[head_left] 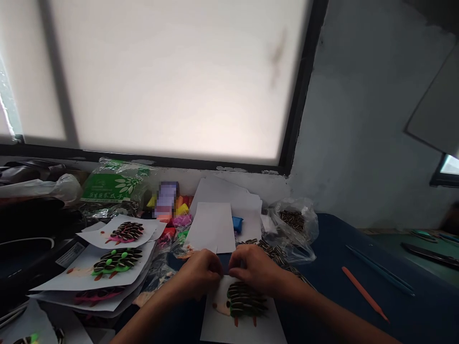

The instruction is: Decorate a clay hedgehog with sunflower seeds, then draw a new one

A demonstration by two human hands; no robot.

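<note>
left hand [201,276] and right hand [253,273] meet fingertip to fingertip low in the frame centre, over the top edge of a white sheet [244,327] bearing a clay hedgehog [244,301] studded with sunflower seeds; both grips look pinched on something small between them, probably a seed, though what exactly i cannot tell. the sheet lies flat on the dark blue worktop [358,267] right under the hands, so seeds can be pressed straight down. finished hedgehog sheets [114,260] are stacked at left clear of the hands, with a seed bag [296,222] close at upper right and an orange stick [364,292] farther right.
</note>
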